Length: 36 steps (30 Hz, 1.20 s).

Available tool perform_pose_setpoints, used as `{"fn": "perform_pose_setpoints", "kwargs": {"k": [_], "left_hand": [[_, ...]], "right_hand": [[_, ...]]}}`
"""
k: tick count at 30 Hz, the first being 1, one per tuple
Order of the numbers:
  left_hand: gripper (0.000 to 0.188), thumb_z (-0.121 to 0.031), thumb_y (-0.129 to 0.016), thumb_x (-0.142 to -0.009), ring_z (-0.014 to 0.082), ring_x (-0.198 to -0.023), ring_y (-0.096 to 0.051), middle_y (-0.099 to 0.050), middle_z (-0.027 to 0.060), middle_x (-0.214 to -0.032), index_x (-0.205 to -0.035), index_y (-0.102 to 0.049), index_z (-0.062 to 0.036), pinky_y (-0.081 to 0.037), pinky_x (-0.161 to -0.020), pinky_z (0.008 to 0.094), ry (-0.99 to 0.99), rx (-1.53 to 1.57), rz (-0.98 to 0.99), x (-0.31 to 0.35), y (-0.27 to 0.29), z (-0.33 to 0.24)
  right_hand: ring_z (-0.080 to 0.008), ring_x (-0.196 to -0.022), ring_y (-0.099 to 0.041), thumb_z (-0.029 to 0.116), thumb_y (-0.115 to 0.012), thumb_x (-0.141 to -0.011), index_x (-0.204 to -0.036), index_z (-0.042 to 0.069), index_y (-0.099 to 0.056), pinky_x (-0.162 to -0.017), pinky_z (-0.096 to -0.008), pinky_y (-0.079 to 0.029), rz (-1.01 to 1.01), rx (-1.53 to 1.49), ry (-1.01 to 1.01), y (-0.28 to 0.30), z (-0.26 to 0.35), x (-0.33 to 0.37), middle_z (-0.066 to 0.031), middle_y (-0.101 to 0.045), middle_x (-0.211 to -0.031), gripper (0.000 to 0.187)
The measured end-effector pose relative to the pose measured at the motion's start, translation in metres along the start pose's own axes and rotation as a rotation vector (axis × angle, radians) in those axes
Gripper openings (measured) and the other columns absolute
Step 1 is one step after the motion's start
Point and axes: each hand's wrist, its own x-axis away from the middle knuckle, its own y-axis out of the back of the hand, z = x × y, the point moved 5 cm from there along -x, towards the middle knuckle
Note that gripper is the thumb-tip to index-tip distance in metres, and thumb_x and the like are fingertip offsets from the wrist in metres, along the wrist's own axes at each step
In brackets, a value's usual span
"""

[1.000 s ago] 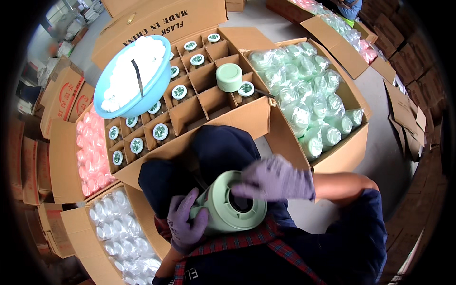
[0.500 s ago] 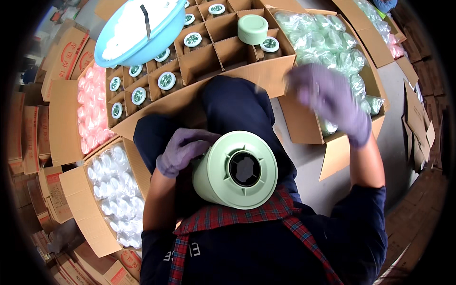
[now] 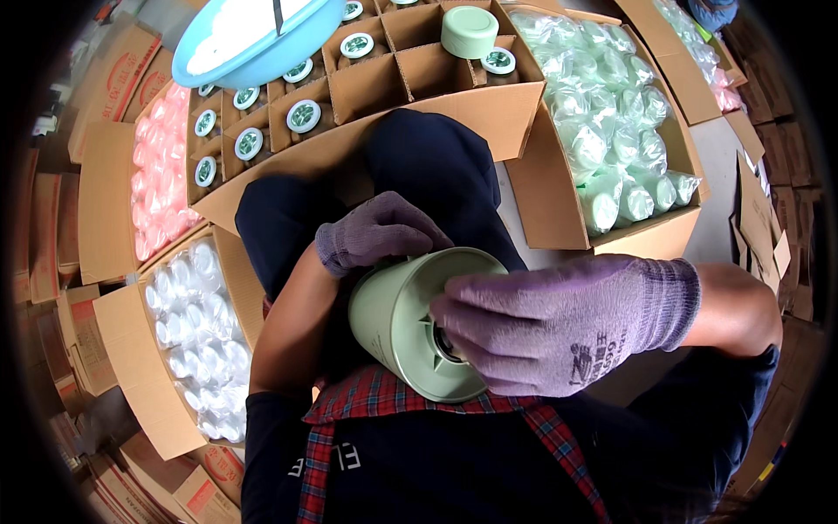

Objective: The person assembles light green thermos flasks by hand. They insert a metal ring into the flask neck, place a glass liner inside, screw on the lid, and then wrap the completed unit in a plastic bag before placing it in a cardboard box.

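Note:
A pale green plastic thermos shell [image 3: 374, 307] lies tilted across my lap, its ribbed round end facing up and to the right. My left hand [image 3: 384, 231], in a purple knit glove, grips the upper left side of it with bent fingers. Over that round end, my gloved right hand [image 3: 546, 323] has its fingers bunched together at the central opening [image 3: 447, 345]. The fingertips and anything pinched in them are hidden, and most of the opening is covered by the hand.
In front stands a divided carton [image 3: 367, 131] of flasks, with a green cup-shaped lid [image 3: 470, 32] on it. A blue basin [image 3: 253, 65] of white pieces overhangs its left part. Cartons of bagged green [image 3: 602, 131], pink [image 3: 161, 179] and clear [image 3: 201, 323] parts flank me.
My right hand has come from beside the carton of green parts, inward to the shell's opening. My left hand has shifted slightly along the shell, which is turned a little.

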Motion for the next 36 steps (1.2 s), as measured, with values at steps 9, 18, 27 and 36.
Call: {"fn": "perform_pose_setpoints", "kwargs": {"k": [9, 18, 27, 36], "left_hand": [[0.027, -0.009, -0.069, -0.079, 0.0324, -0.083, -0.072, -0.071, 0.0198, -0.095, -0.104, -0.069, 0.0034, -0.057, -0.075, 0.0356, -0.253, -0.752, -0.902, 0.095, -0.063, -0.030], [0.051, -0.035, -0.072, -0.089, 0.0347, -0.095, -0.071, -0.069, 0.0221, -0.111, -0.119, -0.063, 0.0051, -0.057, -0.081, 0.0383, -0.227, -0.918, -0.904, 0.094, -0.073, -0.030], [0.057, -0.008, -0.059, -0.088, 0.0201, -0.082, -0.065, -0.065, 0.0150, -0.110, -0.141, -0.046, 0.0064, -0.054, -0.078, 0.0305, 0.092, -0.385, -1.257, 0.145, -0.018, -0.005], [0.039, -0.020, -0.072, -0.072, 0.0385, -0.114, -0.057, -0.058, 0.0230, -0.123, -0.110, -0.068, -0.0144, -0.043, -0.096, 0.0541, -0.032, -1.553, -0.864, 0.160, -0.029, -0.016]], "right_hand": [[-0.0287, -0.063, -0.066, 0.037, -0.061, -0.098, -0.095, 0.006, -0.063, -0.057, -0.0373, -0.053, -0.162, -0.599, -0.897, -0.062, -0.015, 0.044, -0.0094, -0.067, -0.075, 0.032], [-0.0327, -0.071, -0.069, 0.033, -0.062, -0.098, -0.100, 0.007, -0.064, -0.060, -0.0398, -0.053, -0.378, -0.600, -1.031, -0.068, -0.034, 0.065, -0.0114, -0.067, -0.076, 0.026], [-0.0329, -0.074, -0.070, 0.026, -0.051, -0.104, -0.122, 0.005, -0.062, -0.068, -0.0392, -0.054, -0.426, 0.195, -1.486, -0.047, -0.182, 0.159, -0.0238, -0.072, -0.094, 0.030], [-0.0413, -0.108, -0.066, 0.050, -0.046, -0.100, -0.137, 0.007, -0.052, -0.093, -0.0514, -0.050, 0.357, 0.050, -1.868, -0.153, -0.263, 0.211, -0.0255, -0.070, -0.111, 0.056]]}}
